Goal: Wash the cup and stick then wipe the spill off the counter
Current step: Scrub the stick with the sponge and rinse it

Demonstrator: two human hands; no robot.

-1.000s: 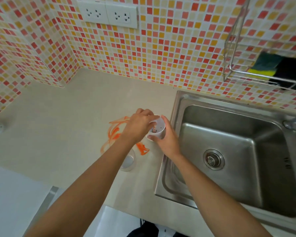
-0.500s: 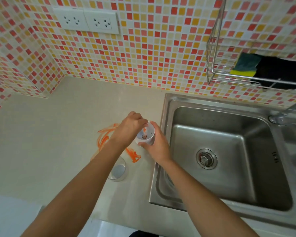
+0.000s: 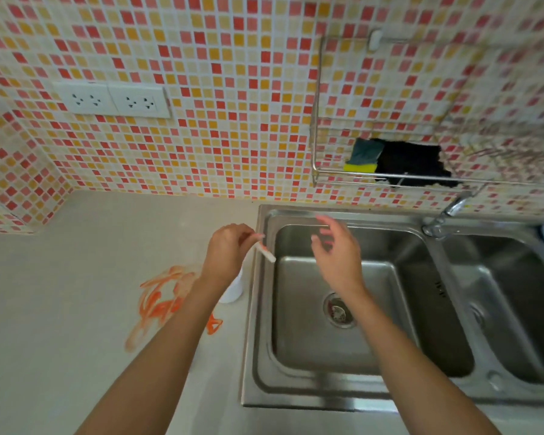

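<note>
Left hand point(image 3: 228, 251) pinches stick point(image 3: 266, 252); right hand point(image 3: 336, 252) hovers, fingers spread.

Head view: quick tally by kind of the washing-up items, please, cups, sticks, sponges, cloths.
Cups: 1, white cup on the counter behind the left wrist
Sticks: 1, stick in the left hand
Sponges: 1, sponge in the wire rack
Cloths: 1, black cloth
Total: 4

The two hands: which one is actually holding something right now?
The left hand: its fingertips pinch a small white stick at the sink's left rim. The right hand hangs over the basin with loose, spread fingers, holding nothing.
</note>
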